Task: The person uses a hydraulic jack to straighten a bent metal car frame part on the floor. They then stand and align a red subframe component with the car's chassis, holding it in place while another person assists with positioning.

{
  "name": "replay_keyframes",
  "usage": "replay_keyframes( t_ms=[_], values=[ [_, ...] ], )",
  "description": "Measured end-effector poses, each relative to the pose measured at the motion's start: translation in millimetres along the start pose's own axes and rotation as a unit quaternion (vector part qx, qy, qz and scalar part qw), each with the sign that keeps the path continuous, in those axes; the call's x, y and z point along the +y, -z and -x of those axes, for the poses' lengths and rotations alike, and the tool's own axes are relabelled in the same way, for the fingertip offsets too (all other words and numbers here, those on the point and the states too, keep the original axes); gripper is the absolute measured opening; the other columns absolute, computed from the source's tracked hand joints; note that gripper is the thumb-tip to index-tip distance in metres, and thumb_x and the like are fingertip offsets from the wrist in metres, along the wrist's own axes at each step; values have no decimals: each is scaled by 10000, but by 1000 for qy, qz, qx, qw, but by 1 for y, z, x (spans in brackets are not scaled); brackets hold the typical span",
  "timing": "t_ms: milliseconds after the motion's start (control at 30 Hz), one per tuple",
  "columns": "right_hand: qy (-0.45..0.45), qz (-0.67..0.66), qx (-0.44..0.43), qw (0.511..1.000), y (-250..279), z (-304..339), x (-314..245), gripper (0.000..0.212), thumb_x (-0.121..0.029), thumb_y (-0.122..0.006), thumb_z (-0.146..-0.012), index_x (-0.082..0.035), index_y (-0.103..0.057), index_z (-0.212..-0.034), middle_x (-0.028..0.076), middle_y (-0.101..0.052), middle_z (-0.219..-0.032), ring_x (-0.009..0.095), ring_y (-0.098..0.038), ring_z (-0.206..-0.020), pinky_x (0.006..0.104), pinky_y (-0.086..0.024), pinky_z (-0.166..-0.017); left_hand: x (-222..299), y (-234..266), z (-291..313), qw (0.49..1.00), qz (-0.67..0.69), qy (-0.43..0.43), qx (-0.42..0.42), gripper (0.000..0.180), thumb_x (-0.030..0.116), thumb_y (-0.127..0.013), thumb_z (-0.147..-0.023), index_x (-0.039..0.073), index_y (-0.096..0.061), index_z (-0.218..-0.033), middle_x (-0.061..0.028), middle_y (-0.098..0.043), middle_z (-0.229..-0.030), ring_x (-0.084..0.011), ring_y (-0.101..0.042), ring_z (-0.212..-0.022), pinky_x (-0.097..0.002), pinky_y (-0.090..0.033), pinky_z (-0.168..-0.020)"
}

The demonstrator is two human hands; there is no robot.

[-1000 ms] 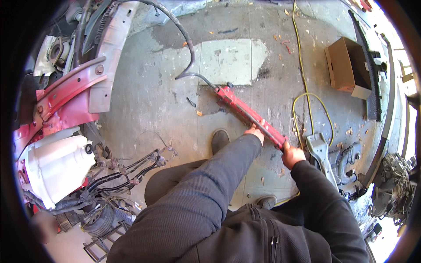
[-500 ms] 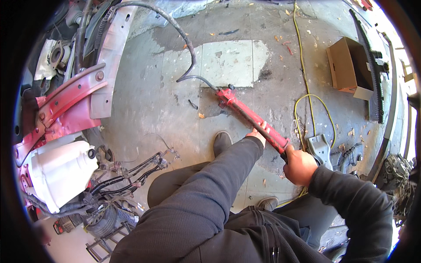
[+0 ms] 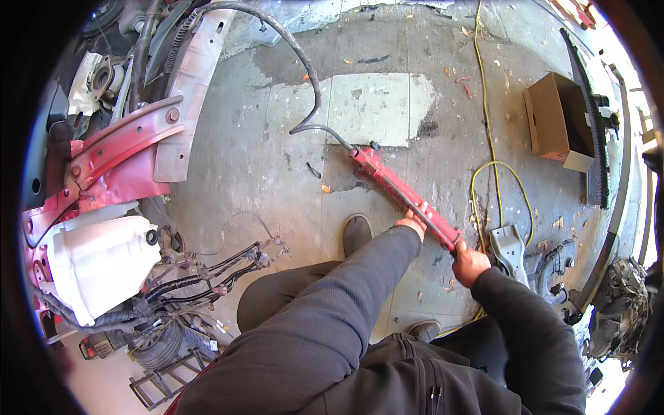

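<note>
A red hydraulic hand pump slants across the middle, held above the concrete floor. A dark hose loops from its far end toward the upper left. My left hand wraps round the pump's body a little past its middle, partly hidden by the dark pump lever. My right hand is closed round the near end of the lever, beside the pump's near end. The lever now lies close along the body.
At the left stand a red car-body frame, a white plastic reservoir and wiring harnesses. A cardboard box sits at the right beside a long black part. A yellow cord crosses the floor near a grey metal bracket.
My right hand has lowered the lever toward the pump's body. My left hand keeps its hold. The whole view has shifted slightly.
</note>
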State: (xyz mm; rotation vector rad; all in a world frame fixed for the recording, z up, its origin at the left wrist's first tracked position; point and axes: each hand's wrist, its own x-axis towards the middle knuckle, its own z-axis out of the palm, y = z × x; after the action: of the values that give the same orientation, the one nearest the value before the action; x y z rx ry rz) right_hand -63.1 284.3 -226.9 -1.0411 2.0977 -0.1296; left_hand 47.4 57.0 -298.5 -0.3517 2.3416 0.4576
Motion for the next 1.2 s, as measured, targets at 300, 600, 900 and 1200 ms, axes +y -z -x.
replay_keyframes(
  t_ms=[300, 600, 900, 1200],
  values=[
    [70, -107, -90, 988, 165, 62, -135, 320, -131, -655, -952, 92, -502, -1122, 370, -745, -953, 573, -748, -911, 646, -593, -845, 5, 7, 3, 998, -30, -23, -47, 822, 215, -498, -1071, 114, -198, -1830, -218, -25, -1920, -453, -165, -1749, -483, -259, -1417],
    [61, -62, -44, 995, 140, 62, -108, 279, -105, -664, -913, 58, -546, -1107, 327, -742, -862, 540, -748, -824, 644, -594, -781, -2, -25, -23, 999, -27, -21, -29, 821, 220, -498, -1072, 111, -199, -1829, -219, -36, -1919, -449, -161, -1751, -485, -262, -1417],
    [132, 88, 113, 981, 20, 9, -1, 370, -177, -728, -892, -1, -606, -1195, 215, -723, -991, 458, -751, -858, 579, -612, -732, -3, -10, -8, 995, -88, -36, -28, 760, 214, -460, -1095, 141, -244, -1819, -173, -55, -1924, -420, -176, -1752, -472, -331, -1377],
    [8, 33, 4, 999, -26, -7, 13, 400, -219, -655, -1025, 3, -519, -1330, 288, -774, -934, 496, -779, -832, 642, -610, -771, -18, -84, -54, 982, 180, 3, 52, 589, 256, -310, -1204, 226, -363, -1789, -63, -96, -1933, -329, -258, -1735, -397, -433, -1343]
  ],
)
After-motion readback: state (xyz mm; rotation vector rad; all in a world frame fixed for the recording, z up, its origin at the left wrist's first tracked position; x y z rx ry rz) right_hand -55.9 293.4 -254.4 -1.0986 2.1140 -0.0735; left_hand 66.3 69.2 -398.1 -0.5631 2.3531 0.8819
